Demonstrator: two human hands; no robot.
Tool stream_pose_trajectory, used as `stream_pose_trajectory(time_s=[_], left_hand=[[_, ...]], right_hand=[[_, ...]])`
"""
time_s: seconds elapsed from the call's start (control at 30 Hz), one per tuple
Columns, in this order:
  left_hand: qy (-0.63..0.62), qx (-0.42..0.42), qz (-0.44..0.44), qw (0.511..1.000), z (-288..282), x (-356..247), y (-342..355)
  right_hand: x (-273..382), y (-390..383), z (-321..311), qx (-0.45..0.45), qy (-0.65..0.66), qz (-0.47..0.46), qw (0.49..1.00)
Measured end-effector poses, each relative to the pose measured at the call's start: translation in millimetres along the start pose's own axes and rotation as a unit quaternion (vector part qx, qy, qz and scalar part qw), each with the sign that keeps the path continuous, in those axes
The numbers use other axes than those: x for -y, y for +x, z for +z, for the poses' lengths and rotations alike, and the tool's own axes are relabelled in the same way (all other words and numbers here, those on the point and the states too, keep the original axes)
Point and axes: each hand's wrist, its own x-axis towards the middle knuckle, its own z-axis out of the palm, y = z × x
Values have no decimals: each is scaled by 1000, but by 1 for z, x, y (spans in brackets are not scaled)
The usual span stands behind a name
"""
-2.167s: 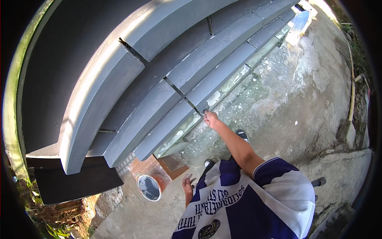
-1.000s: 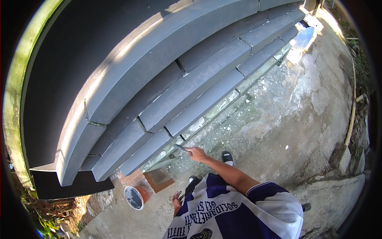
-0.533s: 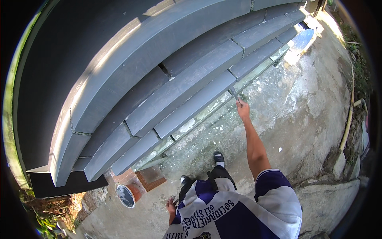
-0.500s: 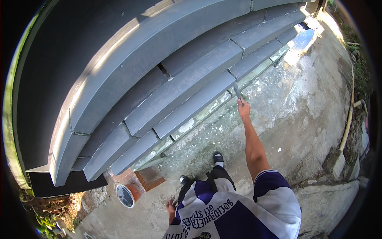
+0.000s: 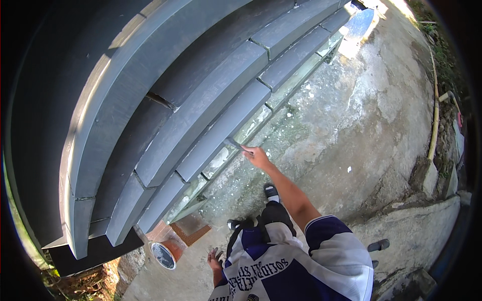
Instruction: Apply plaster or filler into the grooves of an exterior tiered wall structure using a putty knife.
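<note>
The right hand point(image 5: 257, 157) grips a slim dark-grey tool point(image 5: 233, 144) at the smooth grey ledge's point(image 5: 231, 125) lower edge. The ledge looks coated; the mottled pale-green band point(image 5: 256, 120) beneath looks bare. The left hand point(image 5: 214, 260) hangs loose, fingers parted.

Soft, even daylight covers the right grip point(image 5: 257, 156), fairly sharp to my eye. Well beyond it, up and right, the ground point(image 5: 346, 125) glares nearly white; up and left, sun streaks the top step point(image 5: 120, 85). Edges bow, and black swallows the corners.
</note>
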Motion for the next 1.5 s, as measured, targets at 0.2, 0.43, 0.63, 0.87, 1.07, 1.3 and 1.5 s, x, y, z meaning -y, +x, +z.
stream_pose_trajectory(time_s=[0.2,0.43,0.63,0.87,1.07,1.3,1.5], left_hand=[[-53,-36,107,992,-18,31,-16],[-91,-60,35,993,-10,23,-19],[24,-26,27,999,13,-28,-32],[80,-13,-13,997,23,-48,-45],[87,-38,-26,995,11,-48,-46],[19,48,50,997,-12,-26,1],[36,62,77,994,-9,-50,20]], right_hand=[[-39,80,-161,-358,21,18,933],[-17,73,-40,-356,163,17,920],[-33,-12,-12,-17,5,64,998],[-63,79,-91,-299,106,87,944],[-15,75,-2,-322,123,136,929],[16,-68,154,-150,167,54,973],[4,-53,103,125,2,12,992]])
